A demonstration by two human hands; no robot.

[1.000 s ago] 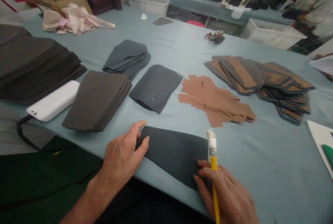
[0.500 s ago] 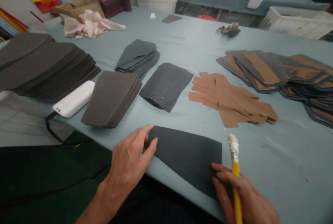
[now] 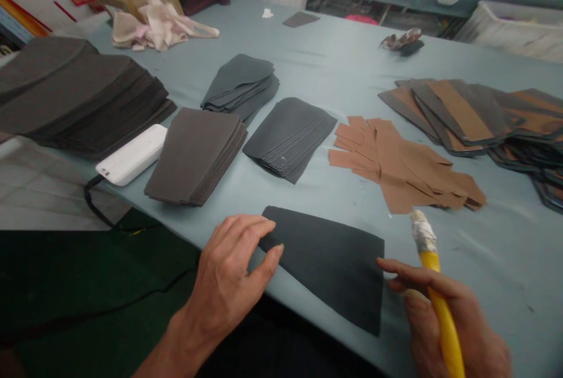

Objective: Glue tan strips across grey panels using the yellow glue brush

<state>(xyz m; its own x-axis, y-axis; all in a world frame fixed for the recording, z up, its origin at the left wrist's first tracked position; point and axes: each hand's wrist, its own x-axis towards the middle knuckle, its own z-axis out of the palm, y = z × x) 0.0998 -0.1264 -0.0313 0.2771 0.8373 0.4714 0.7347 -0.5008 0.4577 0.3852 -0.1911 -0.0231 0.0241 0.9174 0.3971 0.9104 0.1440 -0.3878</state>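
A long table covered in pale blue-grey cloth (image 3: 505, 237) carried stacks of dark grey cut sheets (image 3: 196, 155), a loose fan of tan pieces (image 3: 396, 164), overlapping tan-and-grey pieces (image 3: 457, 114), a white power bank (image 3: 132, 154), crumpled pale pink fabric (image 3: 158, 26), and one single dark sheet (image 3: 325, 266) near its edge.

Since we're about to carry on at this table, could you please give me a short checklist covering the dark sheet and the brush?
1. Dark sheet lies flat, fully on the blue-grey table cover: ok.
2. Left hand pins the sheet down: cannot tell; its fingertips only reach the narrow end.
3. Right hand holds the yellow-handled brush: ok.
4. Brush tip is clear of the sheet: ok.
5. Brush tip carries anything wet: cannot tell.
6. Tan pieces lie apart from the sheet: ok.
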